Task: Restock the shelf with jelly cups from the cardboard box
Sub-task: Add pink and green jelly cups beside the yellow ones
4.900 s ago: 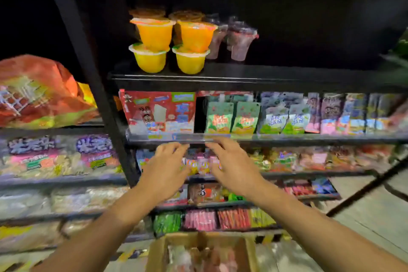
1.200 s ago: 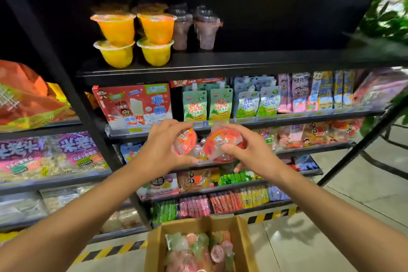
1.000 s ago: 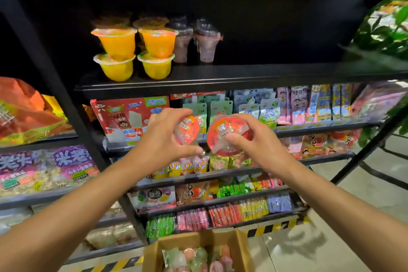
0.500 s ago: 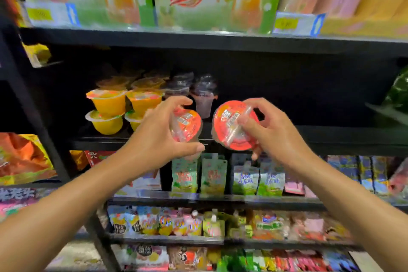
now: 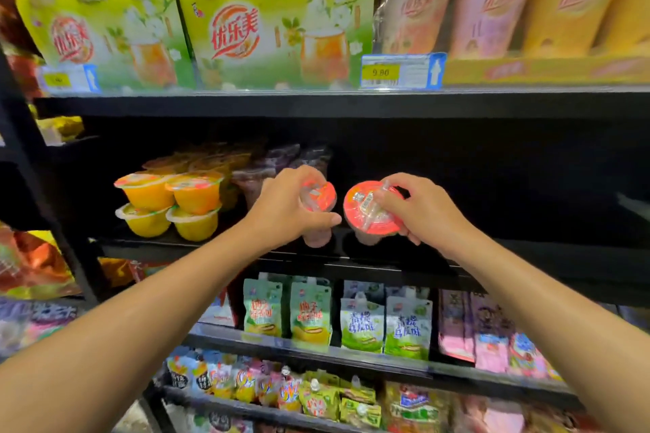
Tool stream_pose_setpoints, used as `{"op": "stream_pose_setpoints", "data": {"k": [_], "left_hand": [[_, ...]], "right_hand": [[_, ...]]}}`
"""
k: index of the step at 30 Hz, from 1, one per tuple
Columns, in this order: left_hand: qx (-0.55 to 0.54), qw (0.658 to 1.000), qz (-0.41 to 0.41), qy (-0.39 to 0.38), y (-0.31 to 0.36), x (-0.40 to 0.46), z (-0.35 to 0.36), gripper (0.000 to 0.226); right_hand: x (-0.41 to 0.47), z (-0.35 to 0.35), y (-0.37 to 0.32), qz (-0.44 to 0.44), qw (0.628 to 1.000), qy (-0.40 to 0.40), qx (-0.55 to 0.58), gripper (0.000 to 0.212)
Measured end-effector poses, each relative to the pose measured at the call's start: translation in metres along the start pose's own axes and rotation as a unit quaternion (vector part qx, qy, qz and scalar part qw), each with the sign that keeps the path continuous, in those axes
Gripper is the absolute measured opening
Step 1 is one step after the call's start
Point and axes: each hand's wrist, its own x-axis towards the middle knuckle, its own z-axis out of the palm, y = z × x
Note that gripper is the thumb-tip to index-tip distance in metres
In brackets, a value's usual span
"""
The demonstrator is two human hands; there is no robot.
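Left hand (image 5: pixel 286 207) gripped red-lidded jelly cup (image 5: pixel 318 199) | right hand (image 5: pixel 420 209) gripped second cup (image 5: pixel 369 209) | both over black shelf (image 5: pixel 387 265) front edge — dark open room rightward, yellow cups (image 5: pixel 169 204) stacked left

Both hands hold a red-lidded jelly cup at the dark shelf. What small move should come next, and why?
Probably lower both cups onto the bare shelf board and let go. The left hand and the right hand each grip a red-lidded jelly cup just above the board, right of the orange jelly cups, where free space shows.
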Motion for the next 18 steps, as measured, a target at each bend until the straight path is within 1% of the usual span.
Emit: {"op": "stream_pose_setpoints", "data": {"k": [3, 6, 8, 11, 13, 18], "left_hand": [[-0.012, 1.000, -0.018, -0.015, 0.003, 0.011, 0.014, 0.077], [-0.043, 0.998, -0.033, -0.022, 0.004, 0.020, 0.026, 0.080], [-0.043, 0.998, -0.042, -0.035, 0.007, 0.025, 0.034, 0.080], [-0.035, 0.997, -0.050, -0.054, 0.012, 0.032, 0.045, 0.077], [-0.033, 0.997, -0.046, -0.052, 0.015, 0.036, 0.051, 0.076], [-0.037, 0.998, -0.020, -0.050, 0.016, 0.041, 0.054, 0.062]], "right_hand": [[0.005, -0.012, 0.015, 0.011, 1.000, 0.008, 0.006, 0.019], [0.013, -0.023, 0.026, 0.012, 0.999, 0.025, -0.029, 0.016], [0.019, -0.026, 0.033, 0.010, 0.999, 0.029, -0.043, 0.013], [0.026, -0.024, 0.043, 0.016, 0.997, 0.036, -0.065, 0.011], [0.031, -0.020, 0.051, 0.021, 0.997, 0.049, -0.063, 0.011], [0.041, -0.010, 0.060, 0.048, 0.996, 0.060, -0.038, 0.021]]}}
